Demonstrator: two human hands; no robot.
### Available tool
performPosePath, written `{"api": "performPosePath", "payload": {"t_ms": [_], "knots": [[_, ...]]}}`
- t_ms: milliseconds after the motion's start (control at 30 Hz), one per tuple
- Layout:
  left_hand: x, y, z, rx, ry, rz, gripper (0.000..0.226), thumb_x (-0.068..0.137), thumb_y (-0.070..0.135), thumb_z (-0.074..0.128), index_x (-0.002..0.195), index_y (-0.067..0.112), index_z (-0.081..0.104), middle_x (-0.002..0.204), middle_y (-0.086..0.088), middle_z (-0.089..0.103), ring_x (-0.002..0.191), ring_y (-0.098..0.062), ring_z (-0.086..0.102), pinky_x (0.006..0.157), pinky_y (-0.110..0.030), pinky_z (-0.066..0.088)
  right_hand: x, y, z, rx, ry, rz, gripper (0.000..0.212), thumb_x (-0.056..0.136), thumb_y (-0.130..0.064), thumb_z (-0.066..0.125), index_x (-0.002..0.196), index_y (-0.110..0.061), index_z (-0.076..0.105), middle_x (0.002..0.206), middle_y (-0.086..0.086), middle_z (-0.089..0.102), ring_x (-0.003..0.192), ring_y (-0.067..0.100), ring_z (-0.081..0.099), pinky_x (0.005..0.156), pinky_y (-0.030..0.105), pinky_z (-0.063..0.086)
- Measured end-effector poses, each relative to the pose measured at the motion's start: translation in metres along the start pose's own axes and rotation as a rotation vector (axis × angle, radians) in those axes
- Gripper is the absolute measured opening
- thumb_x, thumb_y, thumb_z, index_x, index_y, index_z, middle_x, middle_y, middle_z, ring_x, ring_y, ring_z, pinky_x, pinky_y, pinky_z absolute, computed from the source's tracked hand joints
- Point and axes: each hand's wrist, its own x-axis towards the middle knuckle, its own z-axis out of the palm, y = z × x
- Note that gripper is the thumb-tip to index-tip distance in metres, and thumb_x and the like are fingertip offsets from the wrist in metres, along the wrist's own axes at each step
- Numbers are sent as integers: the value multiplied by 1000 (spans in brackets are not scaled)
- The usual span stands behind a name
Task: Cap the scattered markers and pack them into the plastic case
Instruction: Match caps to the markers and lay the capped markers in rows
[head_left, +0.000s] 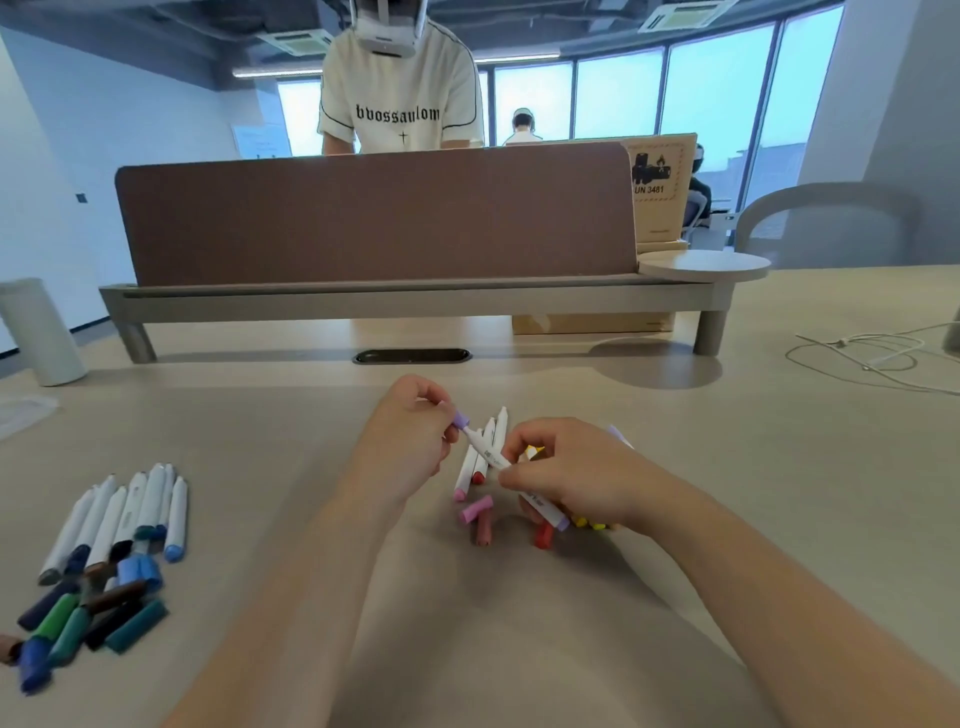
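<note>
Head view, left hand (410, 434): fingers curled, pinching lilac cap (461, 419) at the marker tip.
Right hand (576, 475): curled round marker (485, 451) at mid-barrel, above table (727, 415).
Between hands: few white markers (480, 462) lying down, loose caps (483, 519) just beside.
Left pile (119, 519): blue and green markers, caps heaped next to them, apparently uncapped.
Case: not in view.
Progress: early by the look; most capping and all packing left.

beige table (675, 467); markers (119, 514), loose caps (93, 618), white cable (872, 353) on it
</note>
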Motion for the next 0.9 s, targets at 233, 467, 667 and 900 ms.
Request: {"api": "performPosePath", "payload": {"t_ms": [233,467,667,900], "knots": [[-1,-4,1,104,-18,84,19,95,5,44,87,9,60,60,0,60,51,-14,42,45,-24,33,3,2,1,-36,45,-21,9,85,-34,66,87,-26,68,53,-14,60,51,3,53,63,29,50],[-5,-7,13,144,-6,137,17,97,6,45,88,6,59,72,-6,68,57,-14,47,58,-32,39,4,0,3,-164,89,-69,18,96,-34,61,86,-19,67,70,0,69,54,4,55,56,21,45],[-7,-2,12,34,-51,99,31,99,12,42,119,32,57,89,-4,66,61,-12,55,55,-26,45,16,1,0,-163,231,16,18,92,-29,61,84,-14,67,66,-2,65,50,6,54,49,16,41],[4,-9,4,92,98,81,22,92,15,48,87,21,68,75,6,59,70,-16,52,71,-30,42,41,-11,7,-382,191,354,46,99,-32,45,57,-11,42,33,-1,42,48,15,44,52,23,29]]}}
